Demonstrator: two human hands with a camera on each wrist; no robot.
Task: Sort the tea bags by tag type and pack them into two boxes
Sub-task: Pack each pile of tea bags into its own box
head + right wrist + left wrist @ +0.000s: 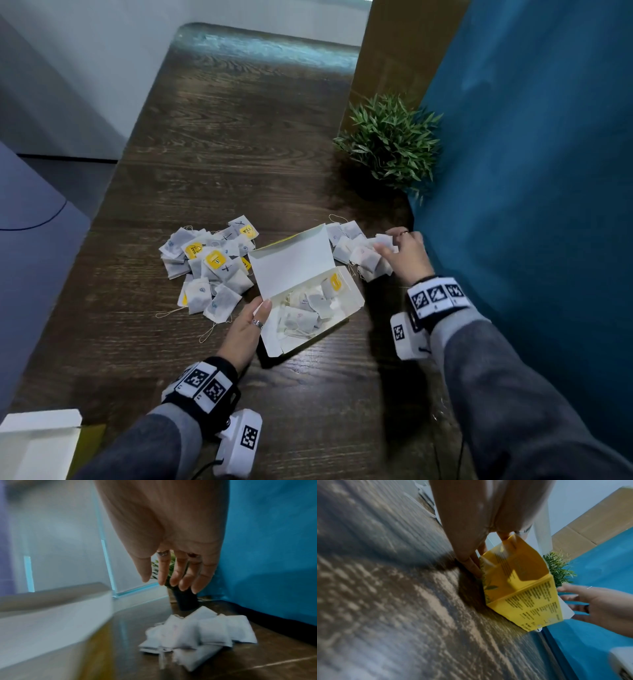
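Note:
An open yellow box (346,310) with a white inside stands mid-table, lid (291,263) up, with several tea bags (301,313) in it. My left hand (260,308) grips its near left end, thumb over the rim. In the left wrist view the fingers (474,566) run down the yellow box's (522,595) end wall. A pile of tea bags, some with yellow tags (209,267), lies to the left of the box. A second pile of tea bags (359,253) lies to its right. My right hand (394,243) hovers over this right pile (197,632), its fingers (173,574) straight and holding nothing.
A second open box (37,445) sits at the table's near left corner. A potted plant (390,144) stands just beyond the right pile, against a blue partition (531,171) along the right side. The dark wooden table (239,137) stretches away behind the piles.

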